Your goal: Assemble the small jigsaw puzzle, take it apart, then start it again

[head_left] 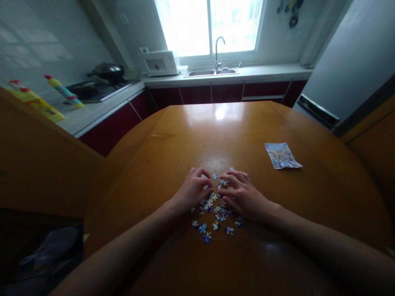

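Small jigsaw puzzle pieces lie in a loose heap on the wooden table. They are mostly white, pale yellow and blue. My left hand rests at the heap's left side, its fingers curved and apart, with a few pieces showing between and under them. On the other side, my right hand spreads its fingers over more pieces and hides some of them. Neither hand visibly lifts a piece. A few stray pieces, among them a blue one, lie toward the table's near side.
A creased printed sheet lies to the right on the round table. Beyond the table are a counter with a sink, a microwave and a stove with a wok. A fridge stands at right.
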A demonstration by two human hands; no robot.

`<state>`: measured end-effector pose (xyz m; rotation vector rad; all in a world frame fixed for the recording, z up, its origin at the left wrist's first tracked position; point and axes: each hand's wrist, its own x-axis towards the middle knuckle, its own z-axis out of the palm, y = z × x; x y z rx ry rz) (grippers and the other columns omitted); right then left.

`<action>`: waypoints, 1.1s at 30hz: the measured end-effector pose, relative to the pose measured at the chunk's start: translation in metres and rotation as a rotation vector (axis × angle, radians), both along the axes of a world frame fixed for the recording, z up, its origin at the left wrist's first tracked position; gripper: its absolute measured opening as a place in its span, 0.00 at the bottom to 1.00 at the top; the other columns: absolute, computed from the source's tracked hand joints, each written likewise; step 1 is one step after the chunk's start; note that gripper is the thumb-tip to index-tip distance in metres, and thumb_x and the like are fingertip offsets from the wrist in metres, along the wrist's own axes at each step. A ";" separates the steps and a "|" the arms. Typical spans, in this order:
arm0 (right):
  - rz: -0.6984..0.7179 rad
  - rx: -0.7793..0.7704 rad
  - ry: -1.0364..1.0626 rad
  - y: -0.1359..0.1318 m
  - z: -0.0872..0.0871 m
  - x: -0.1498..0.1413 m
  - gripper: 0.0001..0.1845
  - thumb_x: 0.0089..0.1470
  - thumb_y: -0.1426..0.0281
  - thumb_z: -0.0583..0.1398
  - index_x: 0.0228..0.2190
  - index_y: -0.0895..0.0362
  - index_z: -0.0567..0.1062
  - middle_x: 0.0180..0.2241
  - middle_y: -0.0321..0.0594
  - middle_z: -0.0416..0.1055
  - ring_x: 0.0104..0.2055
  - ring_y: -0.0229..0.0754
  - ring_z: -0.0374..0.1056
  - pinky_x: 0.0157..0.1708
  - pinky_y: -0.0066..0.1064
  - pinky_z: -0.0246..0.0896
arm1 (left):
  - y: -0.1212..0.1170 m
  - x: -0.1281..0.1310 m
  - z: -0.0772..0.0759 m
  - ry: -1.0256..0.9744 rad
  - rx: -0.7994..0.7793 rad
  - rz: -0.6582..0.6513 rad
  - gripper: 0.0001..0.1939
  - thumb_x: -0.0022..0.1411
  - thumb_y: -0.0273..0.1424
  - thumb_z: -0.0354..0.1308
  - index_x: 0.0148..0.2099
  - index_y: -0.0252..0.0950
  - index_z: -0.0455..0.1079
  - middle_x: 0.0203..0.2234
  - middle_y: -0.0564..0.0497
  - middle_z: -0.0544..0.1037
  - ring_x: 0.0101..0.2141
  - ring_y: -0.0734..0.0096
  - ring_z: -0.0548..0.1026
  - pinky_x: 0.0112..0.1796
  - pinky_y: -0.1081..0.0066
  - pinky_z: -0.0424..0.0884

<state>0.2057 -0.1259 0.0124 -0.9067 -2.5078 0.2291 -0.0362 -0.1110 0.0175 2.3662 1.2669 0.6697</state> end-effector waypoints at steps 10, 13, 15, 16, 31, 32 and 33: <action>0.009 0.007 0.113 -0.001 0.001 -0.001 0.11 0.63 0.67 0.60 0.44 0.46 0.80 0.56 0.39 0.70 0.61 0.53 0.57 0.59 0.53 0.54 | 0.002 -0.004 0.011 -0.005 0.066 0.072 0.04 0.65 0.32 0.63 0.39 0.40 0.78 0.40 0.48 0.72 0.45 0.62 0.66 0.48 0.60 0.67; -0.099 0.014 0.217 0.005 0.000 0.001 0.10 0.64 0.68 0.58 0.40 0.50 0.81 0.51 0.43 0.73 0.58 0.52 0.61 0.57 0.51 0.57 | -0.003 -0.011 0.028 0.076 -0.030 -0.044 0.03 0.63 0.33 0.65 0.37 0.41 0.79 0.34 0.50 0.72 0.39 0.66 0.68 0.41 0.66 0.67; -0.159 0.015 0.259 0.009 -0.001 0.003 0.10 0.64 0.69 0.58 0.38 0.53 0.81 0.50 0.45 0.73 0.56 0.52 0.62 0.56 0.51 0.58 | -0.009 -0.012 0.034 0.152 -0.073 -0.088 0.02 0.61 0.33 0.67 0.36 0.41 0.79 0.33 0.50 0.72 0.37 0.66 0.68 0.38 0.68 0.65; -0.180 0.015 0.275 0.010 -0.002 0.004 0.11 0.64 0.69 0.57 0.36 0.53 0.81 0.49 0.45 0.73 0.56 0.52 0.63 0.55 0.51 0.58 | -0.012 -0.011 0.035 0.192 -0.090 -0.101 0.03 0.60 0.33 0.68 0.36 0.41 0.78 0.33 0.51 0.72 0.37 0.66 0.69 0.37 0.68 0.65; -0.235 -0.007 0.339 0.018 -0.005 0.005 0.10 0.63 0.69 0.57 0.33 0.53 0.79 0.47 0.43 0.74 0.54 0.50 0.64 0.55 0.49 0.57 | -0.018 0.002 0.030 0.042 -0.133 -0.191 0.06 0.62 0.32 0.66 0.32 0.38 0.77 0.32 0.51 0.74 0.37 0.68 0.70 0.37 0.70 0.66; -0.234 -0.006 0.337 0.018 -0.005 0.005 0.10 0.63 0.69 0.57 0.33 0.53 0.79 0.47 0.43 0.74 0.54 0.50 0.64 0.55 0.50 0.57 | -0.020 0.003 0.030 0.041 -0.138 -0.235 0.06 0.63 0.32 0.65 0.32 0.38 0.77 0.33 0.51 0.75 0.37 0.69 0.71 0.38 0.70 0.67; -0.232 -0.004 0.336 0.018 -0.006 0.005 0.10 0.63 0.69 0.58 0.33 0.53 0.79 0.47 0.43 0.74 0.54 0.50 0.64 0.55 0.50 0.57 | -0.022 0.005 0.030 0.042 -0.148 -0.270 0.06 0.64 0.32 0.64 0.33 0.39 0.77 0.34 0.51 0.76 0.38 0.69 0.71 0.38 0.70 0.67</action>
